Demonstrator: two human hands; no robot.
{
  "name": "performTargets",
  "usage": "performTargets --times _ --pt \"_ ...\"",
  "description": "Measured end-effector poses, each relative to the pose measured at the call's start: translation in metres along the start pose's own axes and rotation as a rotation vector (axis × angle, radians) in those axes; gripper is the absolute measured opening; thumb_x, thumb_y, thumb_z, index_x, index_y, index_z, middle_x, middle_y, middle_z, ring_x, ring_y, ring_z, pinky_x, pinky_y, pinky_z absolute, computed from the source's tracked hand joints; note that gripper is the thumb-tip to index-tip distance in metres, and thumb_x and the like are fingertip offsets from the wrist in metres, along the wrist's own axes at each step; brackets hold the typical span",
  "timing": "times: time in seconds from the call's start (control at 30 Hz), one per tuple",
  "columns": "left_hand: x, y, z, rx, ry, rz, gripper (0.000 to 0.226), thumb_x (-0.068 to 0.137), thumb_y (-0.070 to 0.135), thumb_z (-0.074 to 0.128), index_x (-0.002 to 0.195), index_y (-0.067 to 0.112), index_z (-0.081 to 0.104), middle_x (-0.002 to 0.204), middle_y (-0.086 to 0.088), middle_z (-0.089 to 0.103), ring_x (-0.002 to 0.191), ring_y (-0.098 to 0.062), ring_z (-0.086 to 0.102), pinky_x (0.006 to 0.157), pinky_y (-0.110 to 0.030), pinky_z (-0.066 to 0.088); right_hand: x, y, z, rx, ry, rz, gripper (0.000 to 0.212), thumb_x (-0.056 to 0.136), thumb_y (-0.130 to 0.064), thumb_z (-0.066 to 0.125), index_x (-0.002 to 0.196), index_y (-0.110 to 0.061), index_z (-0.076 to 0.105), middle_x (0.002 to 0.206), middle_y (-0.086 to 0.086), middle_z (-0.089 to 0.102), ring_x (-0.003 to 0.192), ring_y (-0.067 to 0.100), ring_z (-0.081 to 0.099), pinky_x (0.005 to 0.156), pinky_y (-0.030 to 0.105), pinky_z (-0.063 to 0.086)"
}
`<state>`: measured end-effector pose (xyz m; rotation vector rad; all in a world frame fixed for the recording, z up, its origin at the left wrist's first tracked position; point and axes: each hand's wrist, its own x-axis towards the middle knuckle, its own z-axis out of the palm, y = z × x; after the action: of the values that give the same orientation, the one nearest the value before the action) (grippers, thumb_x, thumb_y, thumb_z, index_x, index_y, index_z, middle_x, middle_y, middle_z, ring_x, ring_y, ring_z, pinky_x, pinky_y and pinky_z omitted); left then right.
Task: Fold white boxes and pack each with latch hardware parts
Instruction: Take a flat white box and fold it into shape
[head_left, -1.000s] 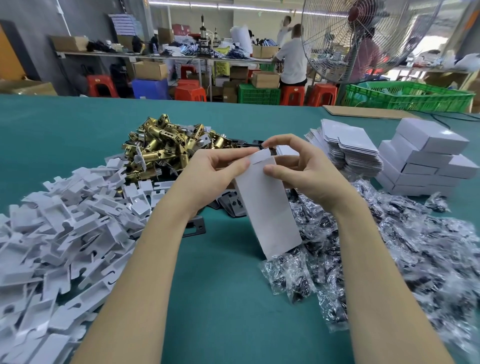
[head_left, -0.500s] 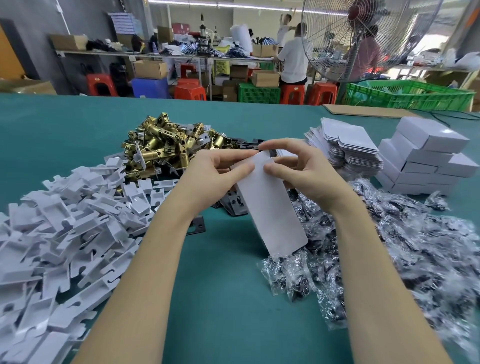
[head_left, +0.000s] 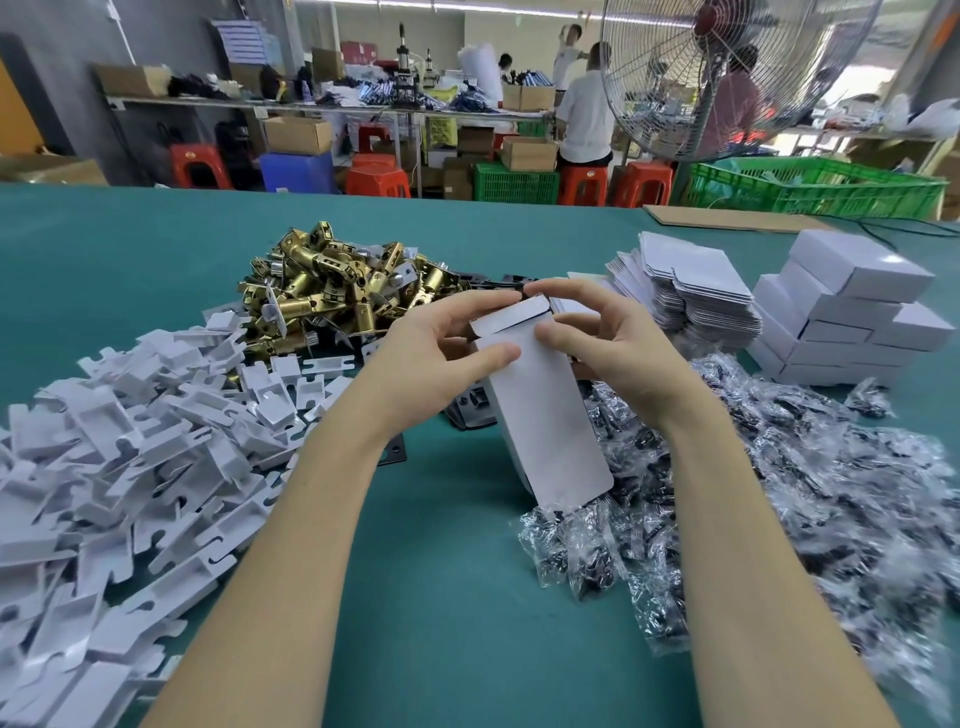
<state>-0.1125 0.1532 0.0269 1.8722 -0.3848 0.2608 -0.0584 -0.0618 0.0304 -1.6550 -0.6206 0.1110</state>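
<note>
Centre of the action: a white box (head_left: 545, 410), still a flattish sleeve, is held up above the green table (head_left: 441, 597), tilted with its lower end toward the camera and its top flap (head_left: 511, 314) bent over at the far end. The left hand (head_left: 441, 348) grasps the box from the left, thumb lying across the front panel, fingers curled up to the flap. The right hand (head_left: 618, 348) grips from the other side, thumb on the panel's right edge, index finger arched over to touch the flap's top. Both hands are clearly closed around that one box.

Just behind the left hand sits a heap of brass latches (head_left: 332, 286), gold and shiny, jumbled together. Dark flat plates (head_left: 472, 410) peek out underneath the box, lying on the table between the wrists. To the right, spreading wide, is a mass of clear plastic bags (head_left: 779, 493) holding small dark parts; the lower end of the box hangs right over its near edge. Left side, a big drift of white card inserts (head_left: 130, 441) covers the table.

Further back on the right, a pile of flat unfolded box blanks (head_left: 691, 280), and beside it a neat stack of finished white boxes (head_left: 841, 306). Beyond the table stand a large fan (head_left: 727, 78), a green crate (head_left: 810, 187), red stools (head_left: 376, 179) and people at a workbench.
</note>
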Motion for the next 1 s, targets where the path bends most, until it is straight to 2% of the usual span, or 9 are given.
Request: performTargets --times 0.2,0.27,0.33,0.47,0.67,0.8,0.9,0.93,1.0 --pt "-0.0006 -0.0029 0.0001 -0.049 0.069 -0.015 0.031 0.095 0.015 0.074 0.124 0.026 0.075 0.107 0.006 0.078 0.098 -0.010 0.074 0.080 -0.023 0.059 0.0000 -0.0006 0.0016 -0.005 0.000 0.000 0.028 0.099 -0.019 0.068 0.125 -0.029 0.068 0.109 0.008 0.078 0.104 0.025 0.074 0.087 0.045 0.062" --pt "-0.0010 -0.0022 0.0022 -0.079 0.102 -0.043 0.024 0.098 0.020 0.070 0.120 0.027 0.076 0.100 0.003 0.078 0.091 -0.014 0.075 0.074 -0.027 0.061 0.0001 -0.0005 0.0023 -0.007 -0.009 0.007 0.029 0.098 -0.019 0.069 0.126 -0.028 0.067 0.110 0.007 0.078 0.105 0.024 0.074 0.086 0.043 0.062" --pt "-0.0004 -0.0016 0.0026 -0.099 0.123 -0.072 0.020 0.100 0.022 0.067 0.116 0.028 0.077 0.097 0.002 0.078 0.090 -0.020 0.074 0.077 -0.037 0.064 0.0002 -0.0001 0.0028 -0.008 -0.014 0.013 0.031 0.098 -0.019 0.070 0.127 -0.028 0.066 0.110 0.005 0.078 0.105 0.023 0.074 0.084 0.041 0.062" --pt "0.0022 0.0009 0.0003 -0.157 0.120 -0.124 0.022 0.100 0.010 0.065 0.111 0.023 0.078 0.095 0.007 0.078 0.088 -0.011 0.074 0.070 -0.027 0.061 0.0011 -0.0022 0.0042 -0.013 -0.027 0.021 0.032 0.097 -0.018 0.071 0.127 -0.027 0.066 0.109 0.004 0.078 0.102 0.022 0.074 0.079 0.037 0.062" --pt "0.0047 0.0042 -0.0007 -0.187 0.130 -0.244 0.024 0.098 0.012 0.065 0.106 0.028 0.082 0.103 0.007 0.079 0.097 -0.015 0.074 0.077 -0.031 0.062 0.0023 -0.0035 0.0077 -0.076 -0.016 0.019 0.030 0.096 -0.018 0.072 0.124 -0.029 0.067 0.105 0.004 0.079 0.098 0.021 0.075 0.078 0.040 0.063" --pt "0.0018 0.0057 -0.0030 -0.158 0.105 -0.221 0.024 0.101 0.014 0.063 0.111 0.028 0.081 0.101 0.008 0.080 0.097 -0.015 0.075 0.070 -0.026 0.062 0.0017 -0.0028 0.0076 -0.084 -0.008 0.016 0.027 0.097 -0.020 0.072 0.122 -0.031 0.068 0.105 0.003 0.079 0.099 0.021 0.075 0.083 0.045 0.063" --pt "-0.0001 0.0040 -0.0040 -0.055 0.089 -0.141 0.024 0.102 0.022 0.065 0.119 0.033 0.077 0.104 0.005 0.079 0.101 -0.021 0.073 0.086 -0.041 0.063 0.0008 -0.0021 0.0071 -0.067 0.011 0.010 0.028 0.097 -0.019 0.071 0.122 -0.030 0.069 0.106 0.005 0.078 0.100 0.022 0.075 0.084 0.043 0.063" --pt "-0.0009 0.0038 -0.0045 -0.024 0.068 -0.120 0.026 0.100 0.025 0.067 0.123 0.036 0.075 0.108 0.003 0.079 0.102 -0.024 0.073 0.092 -0.043 0.061 0.0002 -0.0024 0.0063 -0.052 0.017 0.008 0.028 0.097 -0.017 0.070 0.123 -0.029 0.069 0.106 0.006 0.078 0.100 0.023 0.075 0.083 0.042 0.063" --pt "-0.0025 0.0034 -0.0045 0.003 0.008 -0.089 0.036 0.097 0.026 0.072 0.130 0.038 0.070 0.113 0.007 0.077 0.103 -0.017 0.074 0.096 -0.039 0.059 -0.0018 -0.0033 0.0047 -0.025 0.025 0.007 0.028 0.098 -0.015 0.069 0.124 -0.025 0.069 0.104 0.007 0.078 0.098 0.022 0.075 0.083 0.040 0.062"
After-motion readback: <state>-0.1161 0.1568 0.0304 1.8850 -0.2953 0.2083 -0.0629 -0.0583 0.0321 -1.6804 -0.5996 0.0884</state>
